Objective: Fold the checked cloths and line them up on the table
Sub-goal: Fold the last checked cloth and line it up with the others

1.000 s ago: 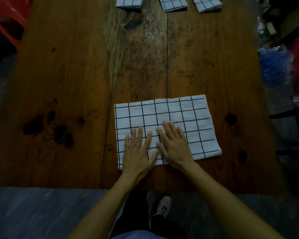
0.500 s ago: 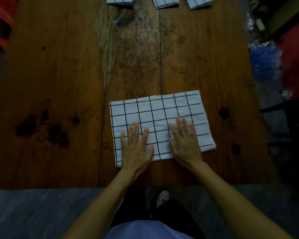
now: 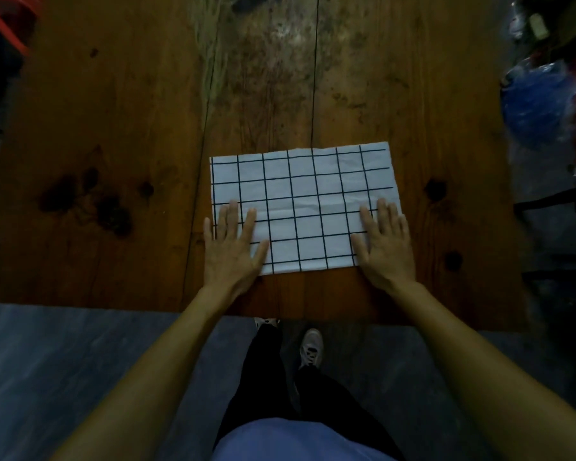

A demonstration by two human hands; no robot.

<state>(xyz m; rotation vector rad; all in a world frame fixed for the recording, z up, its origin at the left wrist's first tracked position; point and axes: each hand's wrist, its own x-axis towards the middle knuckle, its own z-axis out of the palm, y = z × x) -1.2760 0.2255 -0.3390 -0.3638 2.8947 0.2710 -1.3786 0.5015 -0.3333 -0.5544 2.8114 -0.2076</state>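
Both hands have slid apart since the earlier frames, from side by side at the middle of the cloth out to its two short ends, and the view has tipped down so the folded cloths at the far end of the table are out of sight. The left hand [image 3: 230, 248] lies flat on the near left corner of the white cloth with a black grid pattern [image 3: 305, 207], fingers [image 3: 232, 214] straight and slightly spread, pointing away from the person; its little finger hangs just off the cloth's left edge onto the wood. The right hand [image 3: 387, 245] lies flat on the near right corner in the same way, fingers straight and close together, its outer edge level with the cloth's right edge. Neither hand grips anything; both press palm-down on the fabric.

That cloth is a flat rectangle, long side left to right, lying near the front edge of the dark brown wooden plank table [image 3: 120, 134], with a faint crease running across its middle between the two hands. Dark knots mark the wood left and right of it, and a worn pale patch runs up the middle boards beyond it.

Off the table's right side sits a blue crinkled plastic bag [image 3: 534, 101], blurred; what is in it cannot be made out. A red plastic object [image 3: 9, 19] shows at the upper left corner. Below the table edge are the grey floor, dark trousers and a pale shoe [image 3: 311, 348].
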